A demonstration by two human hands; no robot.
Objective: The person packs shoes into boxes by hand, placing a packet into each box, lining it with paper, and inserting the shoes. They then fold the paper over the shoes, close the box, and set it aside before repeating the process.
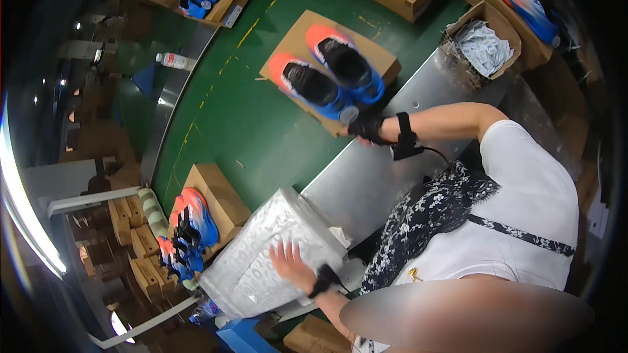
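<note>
My left hand [292, 267] lies with spread fingers on a stack of shiny whitish plastic sheets [261, 287]; a black band circles its wrist. My right hand [367, 129], in a dark fingerless glove with a black wrist strap, is at the near corner of a brown cardboard shoe box [379, 59]. Its fingers look curled on the box edge, partly hidden and slightly blurred. On top of that box stands a pair of orange and blue sneakers [350, 65] with black insides. A round silvery disc [348, 115] sits by one heel, close to my right hand.
Beneath the box runs a green conveyor belt [261, 137], bordered on my side by a metal ledge [366, 183]. More shoe boxes with sneakers [196, 216] stand along it. An open carton [484, 49] of small white packets sits at the right. A bottle [175, 61] lies beyond.
</note>
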